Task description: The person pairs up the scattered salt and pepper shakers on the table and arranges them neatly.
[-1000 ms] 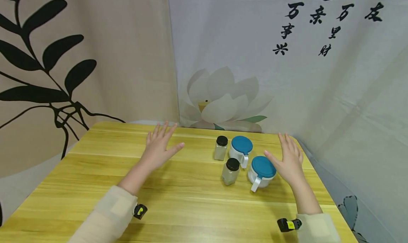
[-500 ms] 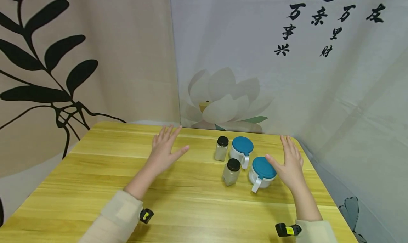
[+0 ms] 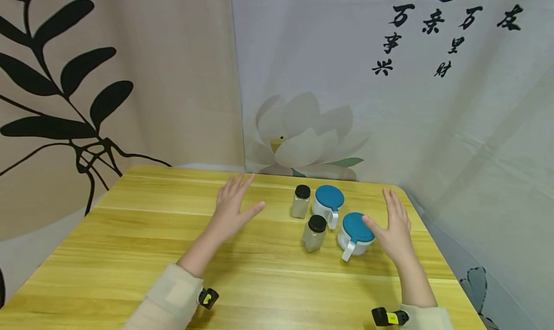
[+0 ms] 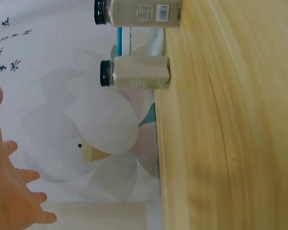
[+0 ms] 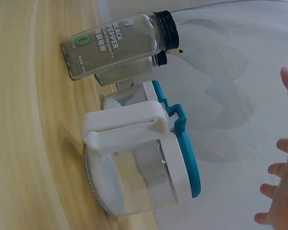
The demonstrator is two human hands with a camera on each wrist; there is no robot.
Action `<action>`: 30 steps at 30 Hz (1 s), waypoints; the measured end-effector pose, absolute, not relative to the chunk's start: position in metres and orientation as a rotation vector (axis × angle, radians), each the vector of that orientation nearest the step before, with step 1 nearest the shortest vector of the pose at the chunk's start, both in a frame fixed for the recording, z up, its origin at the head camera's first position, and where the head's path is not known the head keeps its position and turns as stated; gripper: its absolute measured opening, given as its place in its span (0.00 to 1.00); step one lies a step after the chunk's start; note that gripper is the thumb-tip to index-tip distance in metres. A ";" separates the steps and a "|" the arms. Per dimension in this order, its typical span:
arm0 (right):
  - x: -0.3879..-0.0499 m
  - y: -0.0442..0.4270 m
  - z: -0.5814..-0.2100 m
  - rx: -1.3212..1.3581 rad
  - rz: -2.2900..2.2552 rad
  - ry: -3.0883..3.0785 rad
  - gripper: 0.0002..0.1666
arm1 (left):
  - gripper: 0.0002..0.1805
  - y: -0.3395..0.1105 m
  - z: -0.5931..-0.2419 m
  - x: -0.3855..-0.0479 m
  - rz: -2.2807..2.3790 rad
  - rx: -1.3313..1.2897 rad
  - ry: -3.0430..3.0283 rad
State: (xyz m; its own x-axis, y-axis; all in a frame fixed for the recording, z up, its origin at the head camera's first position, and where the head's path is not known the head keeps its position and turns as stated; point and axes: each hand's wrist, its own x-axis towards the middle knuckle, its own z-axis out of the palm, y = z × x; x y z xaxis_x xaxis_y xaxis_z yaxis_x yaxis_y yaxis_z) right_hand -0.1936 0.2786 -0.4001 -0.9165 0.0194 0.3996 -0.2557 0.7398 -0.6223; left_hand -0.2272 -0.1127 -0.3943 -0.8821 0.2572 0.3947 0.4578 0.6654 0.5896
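Note:
Over the middle of the table, my left hand (image 3: 231, 212) hovers with fingers spread, left of the bottles and touching none of them. My right hand (image 3: 394, 234) is held up with straight fingers just right of the nearer blue-lidded seasoning jar (image 3: 349, 247); in the right wrist view this hand (image 5: 283, 191) is apart from the jar (image 5: 149, 172). A second such jar (image 3: 330, 197) stands behind. Left of the jars are two black-capped glass spice bottles, a nearer one (image 3: 312, 238) labelled black pepper (image 5: 113, 45) and a farther one (image 3: 299, 207). All stand upright.
The wooden table (image 3: 130, 243) ends at a back edge against a hanging cloth (image 3: 311, 56) printed with a flower and writing. Each sleeve carries a small black wrist camera, one at the left cuff (image 3: 208, 298) and one at the right (image 3: 389, 316).
My left hand has drifted right, towards the bottles, and slightly nearer to me. My right hand has come slightly nearer to me. Bottles and jars stay where they were.

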 end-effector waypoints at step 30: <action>-0.183 0.286 -0.430 0.093 1.197 -2.528 0.55 | 0.42 -0.078 -0.415 -0.217 -1.326 -0.539 -2.530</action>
